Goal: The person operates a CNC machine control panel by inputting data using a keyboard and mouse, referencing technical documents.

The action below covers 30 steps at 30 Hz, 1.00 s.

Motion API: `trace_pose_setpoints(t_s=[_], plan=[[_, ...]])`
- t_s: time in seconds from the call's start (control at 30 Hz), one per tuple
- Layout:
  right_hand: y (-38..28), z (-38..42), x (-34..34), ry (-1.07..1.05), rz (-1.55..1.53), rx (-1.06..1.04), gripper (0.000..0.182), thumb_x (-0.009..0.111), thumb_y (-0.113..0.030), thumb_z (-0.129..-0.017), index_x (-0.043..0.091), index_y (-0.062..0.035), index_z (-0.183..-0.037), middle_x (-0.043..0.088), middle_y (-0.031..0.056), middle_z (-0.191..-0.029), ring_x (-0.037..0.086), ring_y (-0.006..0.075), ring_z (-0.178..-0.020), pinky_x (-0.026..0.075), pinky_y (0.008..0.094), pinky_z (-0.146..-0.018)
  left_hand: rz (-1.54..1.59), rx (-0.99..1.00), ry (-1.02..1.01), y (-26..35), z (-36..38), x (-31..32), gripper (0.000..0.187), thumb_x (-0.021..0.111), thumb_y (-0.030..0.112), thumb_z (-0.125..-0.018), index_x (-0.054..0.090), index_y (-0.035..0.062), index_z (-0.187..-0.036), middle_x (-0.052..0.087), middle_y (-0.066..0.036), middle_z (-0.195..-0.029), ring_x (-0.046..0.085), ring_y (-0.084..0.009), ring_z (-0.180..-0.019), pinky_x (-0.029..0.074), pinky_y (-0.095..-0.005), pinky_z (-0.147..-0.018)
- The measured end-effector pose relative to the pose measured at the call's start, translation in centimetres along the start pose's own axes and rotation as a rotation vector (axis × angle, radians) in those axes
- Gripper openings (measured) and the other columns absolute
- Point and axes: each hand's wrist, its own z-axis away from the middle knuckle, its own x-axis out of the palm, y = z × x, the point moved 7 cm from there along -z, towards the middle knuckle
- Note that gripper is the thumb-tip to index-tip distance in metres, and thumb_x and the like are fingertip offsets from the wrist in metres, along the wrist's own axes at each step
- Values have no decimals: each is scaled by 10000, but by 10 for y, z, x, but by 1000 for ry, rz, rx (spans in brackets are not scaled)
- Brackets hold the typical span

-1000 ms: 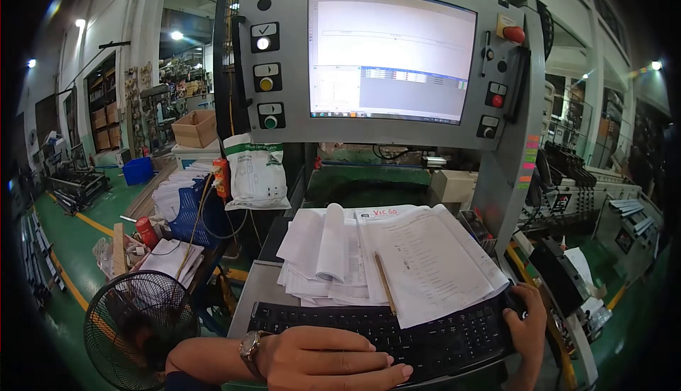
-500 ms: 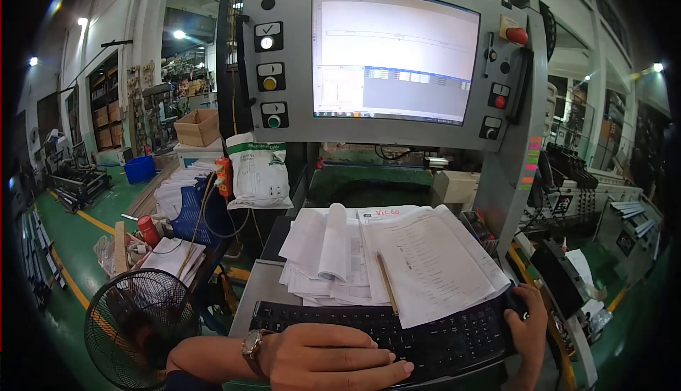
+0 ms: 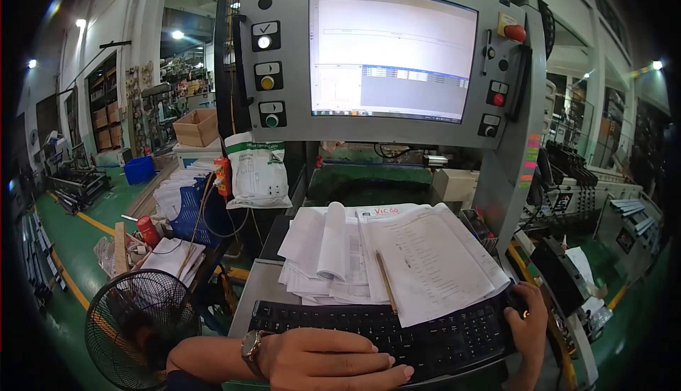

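My left hand, with a watch on its wrist, lies flat across the front of a black keyboard. Its fingers are stretched out to the right. At the keyboard's right end, my right hand curves around a dark computer mouse, mostly hidden by the fingers. Printed sheets overlap the keyboard's back edge, with a pencil resting on them. To their left is a pile of papers with a curled sheet. A lit screen shows a drawing area and a table.
The screen sits in a grey control panel with buttons and a red knob. A black fan stands at lower left. Behind it are a blue basket, a white bag and a red can. Machinery lines the right side.
The camera view has shifted very slightly. Both hands keep their places on the keyboard and mouse. The lines in the screen's drawing area look fainter.
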Motion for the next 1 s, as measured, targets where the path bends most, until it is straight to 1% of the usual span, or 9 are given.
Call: trace_pose_setpoints(t_s=[0.17,0.37,0.7,0.77,0.87,1.0], plan=[[-4,0,1,-11,5,-8,512,739,-81,-751,683,5,-1253,649,178,-1376,639,375,-1280,478,435,-1112,42,-30,-17,2,-4,-3,191,735,210,-980,806,92,-1112,804,-183,-1043,744,-245,-806,581,-350,-725],[-9,0,2,-27,16,-23,511,744,-83,-752,687,6,-1252,651,181,-1379,642,376,-1279,482,438,-1108,23,-15,58,5,0,-2,198,719,203,-981,813,78,-1103,806,-193,-1027,743,-246,-784,580,-349,-719],[-10,0,2,-42,11,11,500,743,-98,-753,696,11,-1239,648,186,-1385,646,377,-1273,483,433,-1102,35,-15,-17,6,-2,-4,202,712,193,-981,810,63,-1101,806,-187,-1019,748,-251,-794,588,-356,-729],[-10,0,2,-40,21,6,500,744,-97,-753,696,11,-1239,648,186,-1386,645,377,-1275,482,435,-1104,32,-10,-14,6,-1,-3,197,715,193,-980,806,58,-1092,806,-185,-1017,749,-250,-795,590,-357,-731],[-9,-1,2,-29,2,28,531,737,-125,-722,707,11,-1235,664,189,-1373,636,374,-1306,453,431,-1140,24,-7,6,6,1,-3,179,716,189,-978,797,52,-1062,807,-180,-1014,750,-247,-796,593,-355,-733],[-9,0,2,-33,-8,29,529,737,-117,-725,706,7,-1238,664,189,-1372,632,378,-1310,446,435,-1146,23,-17,0,6,-1,-3,145,712,173,-973,777,48,-1009,807,-177,-1000,752,-245,-788,594,-353,-727]])
